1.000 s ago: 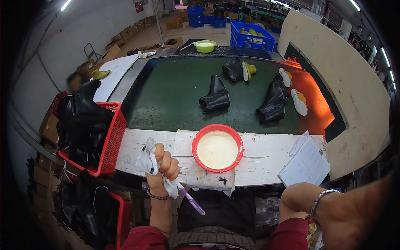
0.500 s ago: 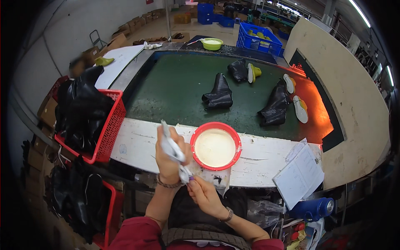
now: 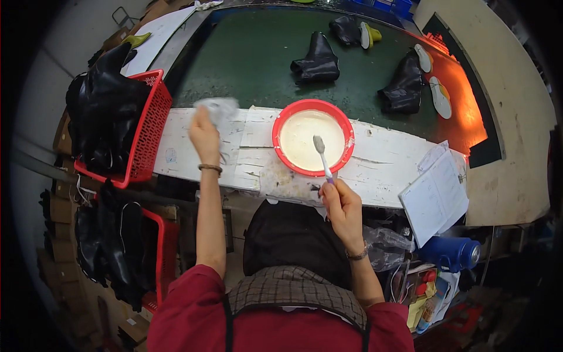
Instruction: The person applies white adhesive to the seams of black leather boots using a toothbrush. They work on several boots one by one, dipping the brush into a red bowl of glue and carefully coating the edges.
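Observation:
My right hand (image 3: 343, 212) is closed round the handle of a toothbrush (image 3: 322, 154), white with a purple part. Its bristle head is over the cream-coloured liquid (image 3: 299, 132) in a red bowl (image 3: 280, 158); I cannot tell whether it touches the liquid. My left hand (image 3: 204, 138) grips a whitish rag (image 3: 219, 110), smeared by motion, above the white board left of the bowl. Beyond the bowl, a black boot (image 3: 316, 61) lies on the green belt. More black boots (image 3: 404, 85) and pale-soled yellow shoes (image 3: 440, 97) are farther right.
At the left stands a red basket (image 3: 146, 132) heaped with black boots, with another red basket (image 3: 166, 246) below it. An open notebook (image 3: 434, 190) lies at the board's right end, above a blue flask (image 3: 448, 253). A pale panel (image 3: 498, 76) rises at the right.
My hands have come apart: the left moved forward and left with the rag, the right moved up and right with the toothbrush to the bowl. The view has tipped down.

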